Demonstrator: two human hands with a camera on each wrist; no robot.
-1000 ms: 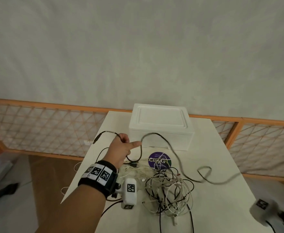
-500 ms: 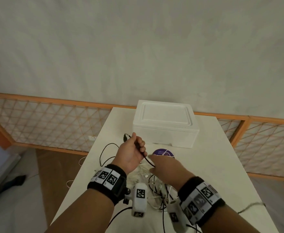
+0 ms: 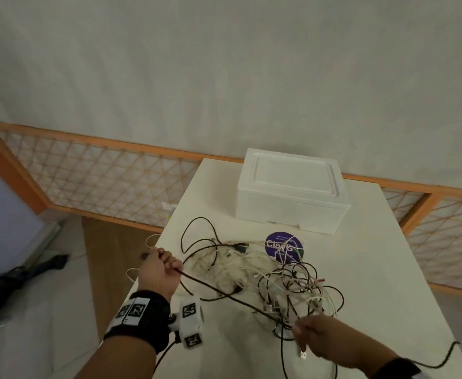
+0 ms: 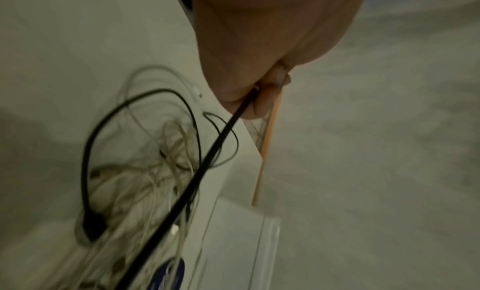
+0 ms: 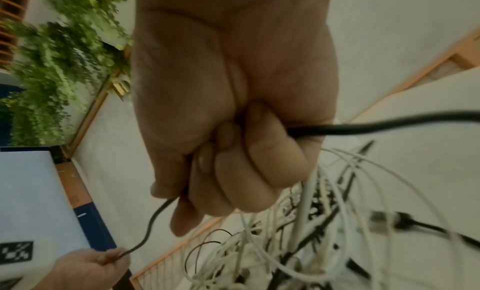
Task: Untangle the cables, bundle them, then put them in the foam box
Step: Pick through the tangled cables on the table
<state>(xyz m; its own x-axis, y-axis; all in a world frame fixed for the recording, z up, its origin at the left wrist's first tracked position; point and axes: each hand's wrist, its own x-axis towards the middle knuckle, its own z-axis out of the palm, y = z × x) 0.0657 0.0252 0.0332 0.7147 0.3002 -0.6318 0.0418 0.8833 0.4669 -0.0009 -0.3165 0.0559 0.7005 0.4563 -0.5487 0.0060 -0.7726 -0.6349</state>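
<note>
Head looks down; wrists close; all share cables.

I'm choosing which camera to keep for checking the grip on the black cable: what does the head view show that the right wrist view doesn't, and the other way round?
Only the head view shows the closed foam box, the purple sticker and the whole tangle of cables on the table.

Only the right wrist view shows the right hand from the palm side, fingers curled round the black cable, plus green foliage.

Both show the left hand gripping that cable's other end, and white cables.
</note>
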